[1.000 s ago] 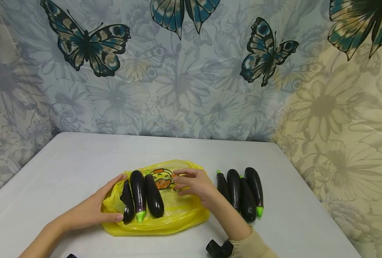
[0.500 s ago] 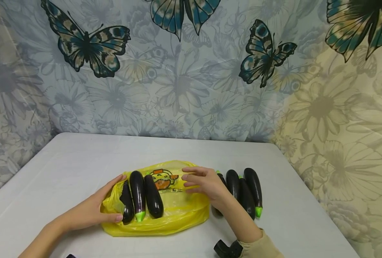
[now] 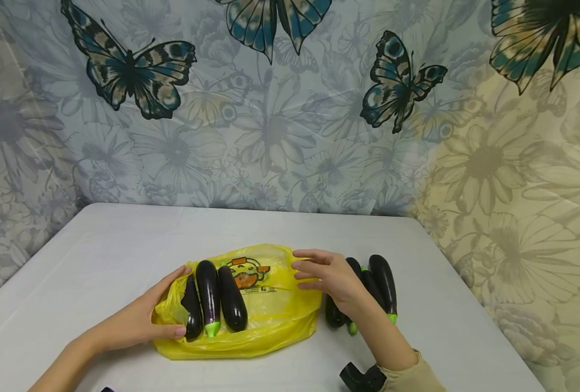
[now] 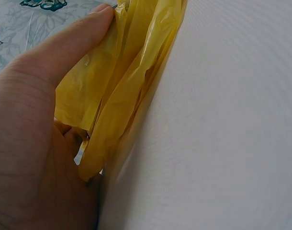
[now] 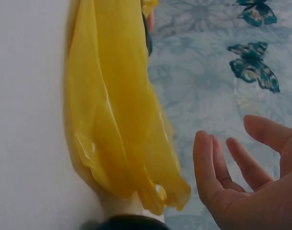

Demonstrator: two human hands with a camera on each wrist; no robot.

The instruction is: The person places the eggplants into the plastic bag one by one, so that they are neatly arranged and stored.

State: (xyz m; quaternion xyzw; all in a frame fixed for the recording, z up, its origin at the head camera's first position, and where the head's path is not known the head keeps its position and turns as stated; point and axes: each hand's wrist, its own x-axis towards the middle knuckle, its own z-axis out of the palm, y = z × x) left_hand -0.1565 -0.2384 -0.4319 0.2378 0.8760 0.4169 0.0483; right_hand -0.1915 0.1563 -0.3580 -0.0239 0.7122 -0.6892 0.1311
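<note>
A yellow plastic bag (image 3: pixel 280 321) with a printed cartoon face lies flat on the white table (image 3: pixel 138 234). Three dark, glossy eggplants (image 3: pixel 231 299) lie side by side at the bag's left end; the bag's edge partly covers the leftmost. My left hand (image 3: pixel 145 316) holds the bag's left end, thumb on the near side and fingers at the far side. In the left wrist view its thumb (image 4: pixel 84 38) lies against the bunched plastic. My right hand (image 3: pixel 336 277) is over the bag's right end, fingers spread and holding nothing. Behind it are more eggplants (image 3: pixel 383 280), partly hidden by the hand and forearm.
A patterned cloth (image 3: pixel 270 136) with butterflies and flowers hangs behind the table's far edge and along both sides. A black curved device (image 3: pixel 361 378) is at the right sleeve (image 3: pixel 414 375). A small dark object (image 3: pixel 107 389) shows at the bottom left edge.
My right hand has moved right, from over the printed face to the bag's right end, and now covers more of the right-hand eggplants. The left hand and the three eggplants stay put.
</note>
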